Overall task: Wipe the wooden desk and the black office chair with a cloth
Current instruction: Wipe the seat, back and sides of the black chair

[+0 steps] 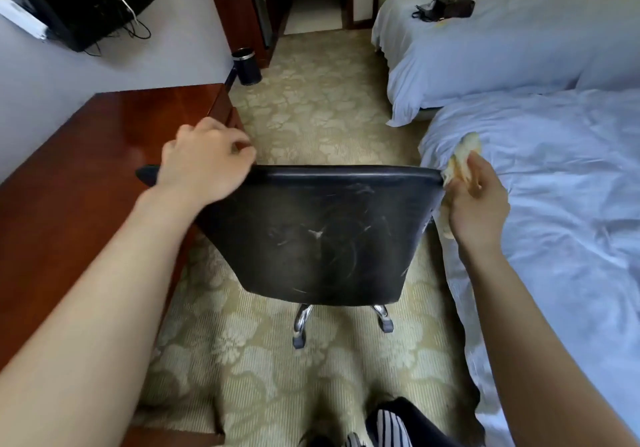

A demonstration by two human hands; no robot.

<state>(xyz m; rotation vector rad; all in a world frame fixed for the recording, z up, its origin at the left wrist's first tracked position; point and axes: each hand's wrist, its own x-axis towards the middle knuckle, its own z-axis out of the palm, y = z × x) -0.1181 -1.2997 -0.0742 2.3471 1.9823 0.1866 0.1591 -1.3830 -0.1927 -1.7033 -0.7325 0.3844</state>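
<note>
Now, at your far left the wooden desk (86,169) runs along the wall, its glossy reddish top catching light. Your left hand (204,166) sits at the upper left corner of the black office chair (322,235), fingers curled over the top edge of the backrest and gripping it. The chair stands on patterned carpet (311,100) just beside the desk, its scuffed back facing you. At the backrest's upper right corner your right hand (479,204) clutches a yellowish cloth (465,150), bunched in curled fingers and touching the chair's edge. Right of that lies a bed (571,221) with rumpled pale sheets.
</note>
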